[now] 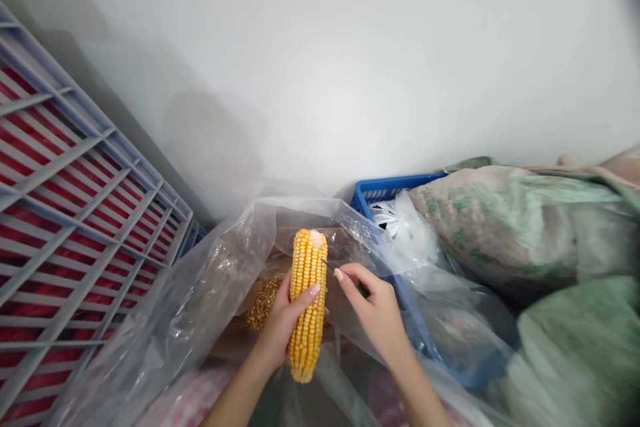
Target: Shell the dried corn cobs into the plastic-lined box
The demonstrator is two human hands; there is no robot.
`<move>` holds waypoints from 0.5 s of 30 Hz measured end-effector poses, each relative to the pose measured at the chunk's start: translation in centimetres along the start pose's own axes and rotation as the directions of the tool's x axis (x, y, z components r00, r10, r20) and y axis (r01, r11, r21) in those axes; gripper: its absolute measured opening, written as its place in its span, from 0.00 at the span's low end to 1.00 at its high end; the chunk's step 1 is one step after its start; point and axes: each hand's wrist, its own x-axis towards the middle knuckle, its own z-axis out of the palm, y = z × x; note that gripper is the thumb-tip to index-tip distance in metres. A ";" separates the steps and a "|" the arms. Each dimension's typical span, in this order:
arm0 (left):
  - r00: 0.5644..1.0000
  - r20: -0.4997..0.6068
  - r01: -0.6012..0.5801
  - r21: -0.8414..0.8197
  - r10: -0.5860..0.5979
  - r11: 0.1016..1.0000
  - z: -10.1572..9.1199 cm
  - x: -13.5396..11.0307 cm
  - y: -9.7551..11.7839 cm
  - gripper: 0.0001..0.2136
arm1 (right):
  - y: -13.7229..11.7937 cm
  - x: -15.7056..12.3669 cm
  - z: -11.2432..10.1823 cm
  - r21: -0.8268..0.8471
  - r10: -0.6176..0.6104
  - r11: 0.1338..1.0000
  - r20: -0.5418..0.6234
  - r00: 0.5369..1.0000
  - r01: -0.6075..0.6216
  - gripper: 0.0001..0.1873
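My left hand (280, 327) is wrapped around a yellow corn cob (307, 300), holding it upright over an open clear plastic bag (200, 300). My right hand (373, 310) is closed on a thin tool with a dark green handle (361, 291); its narrow metal tip touches the cob's right side near the top. Loose corn kernels (264, 303) lie in a small heap inside the bag, just left of the cob.
A grey slatted crate (80, 227) with red behind it stands at the left. A blue plastic basket (390, 190) sits behind the bag, against the white wall. Large woven sacks (520, 233) fill the right side.
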 end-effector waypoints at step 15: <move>0.990 0.120 -0.070 -0.035 0.074 0.997 -0.7 -1.8 1.2 0.20 | -3.0 -0.8 0.2 -0.055 -0.023 0.998 -0.111 0.994 0.017 0.16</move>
